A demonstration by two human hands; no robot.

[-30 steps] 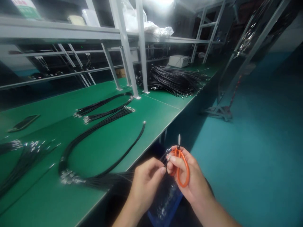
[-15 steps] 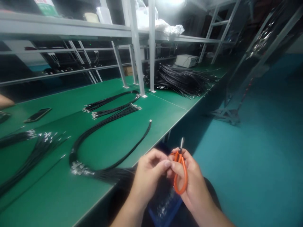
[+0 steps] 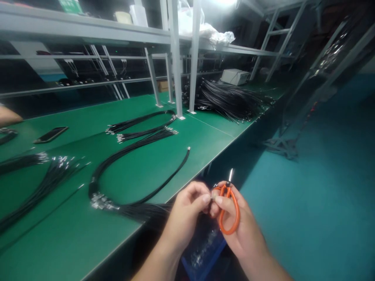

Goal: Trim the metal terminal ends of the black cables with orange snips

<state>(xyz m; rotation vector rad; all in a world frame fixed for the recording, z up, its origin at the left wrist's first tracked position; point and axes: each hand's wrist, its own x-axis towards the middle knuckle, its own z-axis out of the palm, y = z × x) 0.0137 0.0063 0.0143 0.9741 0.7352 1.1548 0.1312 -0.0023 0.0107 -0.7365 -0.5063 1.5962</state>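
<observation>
Orange-handled scissors (image 3: 234, 218) rest in my right hand (image 3: 236, 212), blades pointing away from me. Its thumb and fingertips also press toward a tiny pale piece between the two hands, too small to name. My left hand (image 3: 190, 208) is closed, pinching at that same small piece. Both hands are off the table's front edge, above a blue bin (image 3: 209, 257) with small shiny bits in it. Left of the hands, a bundle of black cables (image 3: 101, 171) with pale connectors curves over the green table (image 3: 140, 171).
A phone (image 3: 51, 134) and more cable bundles (image 3: 43, 195) lie at the left. Another person's arm (image 3: 8, 115) shows at the left edge. Metal posts (image 3: 175, 58) hold a shelf above the table. Behind them is a big cable pile (image 3: 231, 99) near a white box (image 3: 234, 76).
The view has shifted slightly, so the scene sits a little further right. The thumbs have drawn apart a little, and a small pale piece now shows between the fingertips.
</observation>
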